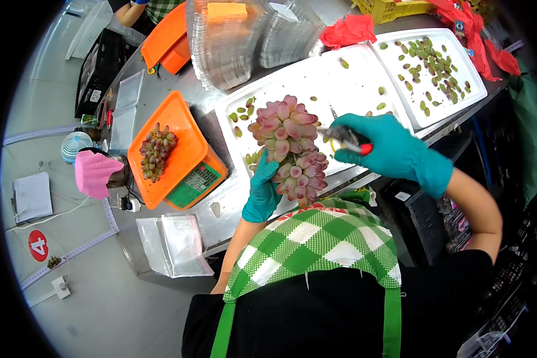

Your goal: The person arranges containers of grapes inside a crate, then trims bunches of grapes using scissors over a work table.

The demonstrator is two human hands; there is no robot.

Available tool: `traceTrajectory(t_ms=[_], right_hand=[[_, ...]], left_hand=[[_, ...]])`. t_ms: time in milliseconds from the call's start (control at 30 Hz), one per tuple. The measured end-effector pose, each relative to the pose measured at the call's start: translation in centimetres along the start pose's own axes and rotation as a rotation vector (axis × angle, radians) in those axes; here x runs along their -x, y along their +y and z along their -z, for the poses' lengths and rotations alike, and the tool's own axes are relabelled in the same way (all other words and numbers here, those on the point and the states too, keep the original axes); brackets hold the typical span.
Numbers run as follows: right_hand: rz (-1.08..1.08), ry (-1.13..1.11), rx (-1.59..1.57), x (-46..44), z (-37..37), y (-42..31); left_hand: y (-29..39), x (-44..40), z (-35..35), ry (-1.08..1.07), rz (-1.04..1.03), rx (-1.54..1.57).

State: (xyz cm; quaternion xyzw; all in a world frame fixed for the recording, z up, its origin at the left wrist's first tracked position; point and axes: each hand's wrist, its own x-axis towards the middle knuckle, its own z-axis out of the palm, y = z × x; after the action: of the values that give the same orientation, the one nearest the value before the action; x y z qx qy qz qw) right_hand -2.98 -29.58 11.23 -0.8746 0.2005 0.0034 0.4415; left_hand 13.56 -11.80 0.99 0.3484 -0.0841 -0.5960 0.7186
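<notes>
In front of my apron hangs a large bunch of pinkish-green grapes (287, 125), above the near edge of a white tray (295, 83). My left hand (262, 190), in a teal glove, is closed on the bunch from its left side. In my gloved right hand (394, 143) is a pair of snips (347, 145) with red and dark handles, the blades pointing left, close to the grapes' right side. Whether the blades touch a grape I cannot tell. Loose grapes (243, 110) lie in the tray around the bunch.
Left of the tray stands an orange scale (188, 134) bearing a smaller grape bunch (157, 152). Plastic bags (172, 244) lie at the table's near left edge. Stacked clear containers (221, 56) stand behind; a second white tray (403, 80) holds loose grapes. Another person's arm (128, 13) shows top left.
</notes>
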Motion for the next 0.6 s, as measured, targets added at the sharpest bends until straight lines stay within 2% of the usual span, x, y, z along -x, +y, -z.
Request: traceTrajectory(t_ms=[67, 100, 133, 200, 233, 333, 467, 500, 600], right_hand=[[-0.026, 0.152, -0.331, -0.8, -2.8, 3.2], [-0.102, 0.13, -0.521, -1.2, -3.3, 3.1], [-0.024, 0.192, -0.815, -1.9, -4.7, 3.6], [-0.084, 0.269, -1.168, -2.8, -6.2, 4.1], [-0.118, 0.292, -1.136, -2.9, -6.2, 4.1], [-0.089, 0.354, -1.318, -3.6, -6.6, 4.9], [0.01, 0.273, -1.714, -3.5, -6.6, 5.8], [0.077, 0.234, -1.751, -3.6, -7.0, 6.5], [0.104, 0.131, -1.886, -3.9, -7.6, 6.2]], left_hand=[[0.5, -0.5, -0.8, -0.027, -0.018, -0.074], [0.8, -0.9, -1.2, -0.045, -0.028, -0.104], [1.0, -1.3, -1.6, -0.065, -0.042, -0.136], [1.7, -1.9, -2.8, -0.076, -0.044, -0.253], [2.2, -2.6, -3.5, -0.092, -0.056, -0.314], [3.2, -4.0, -4.2, -0.116, -0.032, -0.465], [5.6, -5.3, -6.1, -0.147, 0.101, -0.63], [6.1, -5.7, -5.6, -0.151, 0.104, -0.656], [7.6, -6.6, -4.5, -0.19, 0.153, -0.742]])
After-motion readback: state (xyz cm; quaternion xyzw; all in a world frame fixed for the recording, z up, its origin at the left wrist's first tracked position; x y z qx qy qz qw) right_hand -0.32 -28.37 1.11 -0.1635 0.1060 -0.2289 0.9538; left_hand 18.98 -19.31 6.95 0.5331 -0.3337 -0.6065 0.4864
